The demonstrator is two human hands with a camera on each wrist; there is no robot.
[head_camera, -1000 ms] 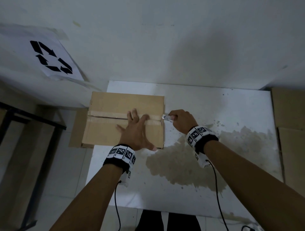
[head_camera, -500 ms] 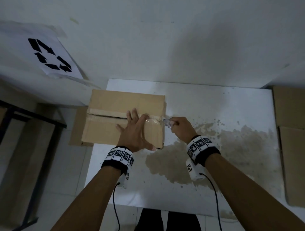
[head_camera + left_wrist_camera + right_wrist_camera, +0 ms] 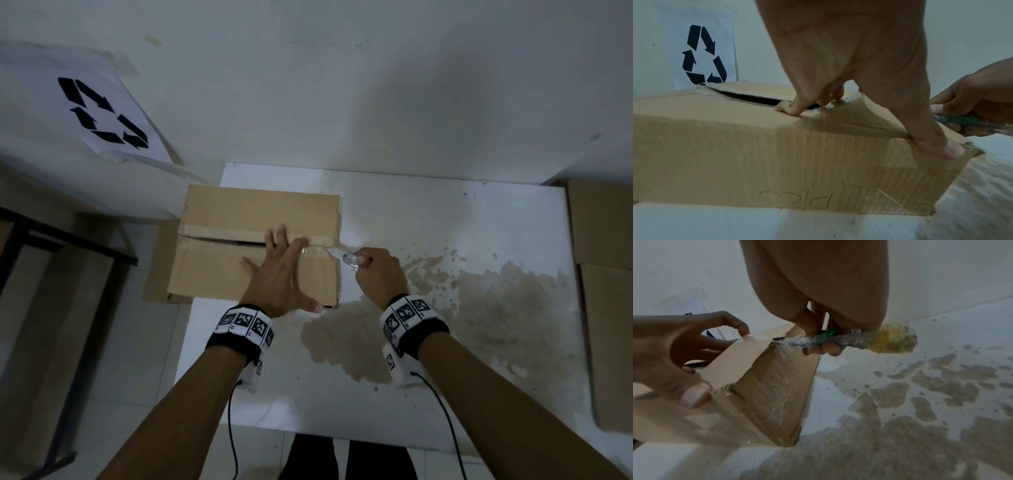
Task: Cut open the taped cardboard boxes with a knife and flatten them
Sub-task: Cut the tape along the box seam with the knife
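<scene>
A brown cardboard box (image 3: 239, 212) (image 3: 777, 154) (image 3: 766, 394) stands at the left end of the white table (image 3: 445, 219). Its taped top seam is slit and gapes dark left of my fingers. My left hand (image 3: 279, 274) (image 3: 849, 56) (image 3: 674, 345) presses on the near top flap, fingers spread to the seam, thumb at the near right corner. Just off the box's right end, my right hand (image 3: 376, 274) (image 3: 818, 280) grips a knife (image 3: 344, 257) (image 3: 970, 121) (image 3: 849, 339) with a clear, green and yellow handle. Its tip sits at the seam's right end, in the clear tape.
A large brown stain (image 3: 479, 308) covers the table's middle and right. Flat cardboard sheets (image 3: 606, 308) lie along the right edge. A recycling sign (image 3: 102, 113) hangs on the wall at left, above a black metal frame (image 3: 68, 240). Another cardboard piece (image 3: 157, 267) shows beside the box's left end.
My right hand and the knife have drawn a little toward me at the box's right end. The slit along the seam gapes wider. My left hand stays pressed on the flap.
</scene>
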